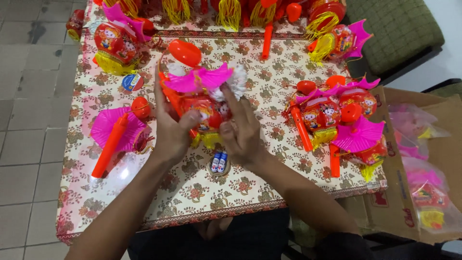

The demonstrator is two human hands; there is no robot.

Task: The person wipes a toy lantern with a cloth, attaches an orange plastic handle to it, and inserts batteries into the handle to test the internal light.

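Both hands, left hand (171, 127) and right hand (243, 132), clasp the red toy lantern (204, 103) between them, just above two small batteries (219, 162) on the bench (192, 192).

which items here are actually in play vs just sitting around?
In play:
- left hand and right hand, both gripping the red toy lantern
- its pink frill
- two small batteries, just below the hands

Lying about:
- finished lanterns
- orange handle stick
- cardboard box
- floral tablecloth
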